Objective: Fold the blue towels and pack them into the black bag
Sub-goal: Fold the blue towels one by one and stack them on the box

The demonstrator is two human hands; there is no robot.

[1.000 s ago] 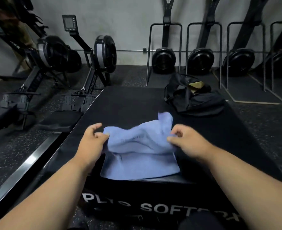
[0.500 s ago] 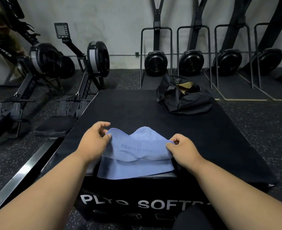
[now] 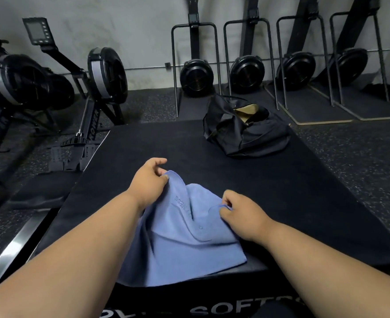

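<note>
Both hands are on the soft blue terry towel [image 3: 184,246]: my left hand [image 3: 149,182] pinches a raised corner of it between thumb and curled fingers, lifted off the surface, while my right hand [image 3: 239,213] pinches the opposite edge lower down, knuckles toward the camera. Between the two grips the cloth sags in a fold, with raised lettering showing across it, too distorted to read in full. The lower layer of the towel lies flat on the black padded box top [image 3: 155,143] that serves as my tabletop, its near hem reaching the front edge just above the white printed word "SOFT" on the box face.

At the far right corner of the same surface, well apart from the towel, sits the slumped black fabric duffel bag [image 3: 253,136]. Its mouth gapes open toward the wall, and something tan shows inside; what it is I cannot tell.

To my left, on the speckled dark rubber gym floor [image 3: 350,152], stand two black rowing machines [image 3: 102,79] with round flywheel housings, one carrying a small monitor on an arm. Along the pale grey wall [image 3: 120,24] ahead, four more black rowers [image 3: 197,74] are stored upright on end, each framed by a thin metal hoop, on dark mats.
</note>
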